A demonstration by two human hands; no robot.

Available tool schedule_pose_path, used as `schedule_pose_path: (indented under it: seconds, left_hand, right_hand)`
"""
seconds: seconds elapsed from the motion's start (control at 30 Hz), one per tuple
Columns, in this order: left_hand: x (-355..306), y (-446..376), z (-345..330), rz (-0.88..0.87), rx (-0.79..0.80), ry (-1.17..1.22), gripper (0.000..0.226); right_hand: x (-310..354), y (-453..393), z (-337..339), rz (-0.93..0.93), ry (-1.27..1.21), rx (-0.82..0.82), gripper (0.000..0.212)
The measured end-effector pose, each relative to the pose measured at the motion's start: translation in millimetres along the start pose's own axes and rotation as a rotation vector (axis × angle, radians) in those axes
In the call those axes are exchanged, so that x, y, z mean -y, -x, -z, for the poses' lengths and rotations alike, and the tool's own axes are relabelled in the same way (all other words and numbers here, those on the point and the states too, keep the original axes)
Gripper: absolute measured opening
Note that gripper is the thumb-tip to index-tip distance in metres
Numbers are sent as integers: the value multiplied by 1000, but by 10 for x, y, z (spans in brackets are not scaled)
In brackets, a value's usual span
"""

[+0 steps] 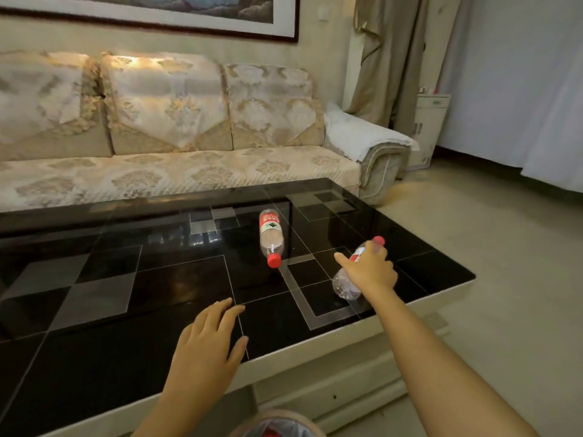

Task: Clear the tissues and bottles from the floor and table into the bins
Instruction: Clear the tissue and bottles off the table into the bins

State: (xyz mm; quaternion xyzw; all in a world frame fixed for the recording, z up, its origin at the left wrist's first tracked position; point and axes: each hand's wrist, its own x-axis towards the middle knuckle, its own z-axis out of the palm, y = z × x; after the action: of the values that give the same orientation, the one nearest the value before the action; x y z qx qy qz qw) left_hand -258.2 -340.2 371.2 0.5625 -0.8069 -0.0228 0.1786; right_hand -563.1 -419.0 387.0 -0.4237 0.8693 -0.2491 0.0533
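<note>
The bin sits nearest, at the bottom edge, below and between the two forearms; only its lined rim shows, with something red inside. The left hand lies over the near part of the bench, fingers straight and slightly spread, holding nothing. Beyond it and to its right, the right hand wraps the held bottle around mid-body, at the label; the index finger points straight out while the other fingers curl round the plastic. This bottle appears empty and partly crumpled, so judge it very light, thin-walled and yielding under pressure; a mid-body hold is adequate. Its long axis runs diagonally, red cap away and right of the fingers, base toward the near left. Farther out, to the left of the right-hand fingers and apart from them, the second bottle lies on its side on the bench, long axis running near to far, red cap nearest. Judge it equally light and prone to rolling on the glossy surface; take it across the labelled middle.
</note>
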Motion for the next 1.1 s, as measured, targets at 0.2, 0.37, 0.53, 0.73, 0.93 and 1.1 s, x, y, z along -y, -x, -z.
schedule_pose_path:
  seconds: [0.2,0.37,0.53,0.73,0.93,1.1]
  left_hand:
    - [181,-303,-54,-110,60,-104,52]
    - [253,-1057,-5,-233,4,-213,56]
    - [113,-1892,-47,-439,96,-633,81]
    - [65,-2514,-320,-557,163,-851,88]
    - [-33,-2939,-568,-578,164,-936,86]
    - [137,-2827,-396,-497,197,-826,81]
  right_hand:
    - [122,-262,-271,-273,-330,130,99]
    - [241,-349,-313,-306,-1080,283,94]
    - [167,-251,-532,-226,-1442,493,66]
    - [55,-311,-557,-313,-1713,658,43]
    - [12,-372,-664,-310,-1741,658,46]
    - [0,-399,-717,-240,-1708,636,52]
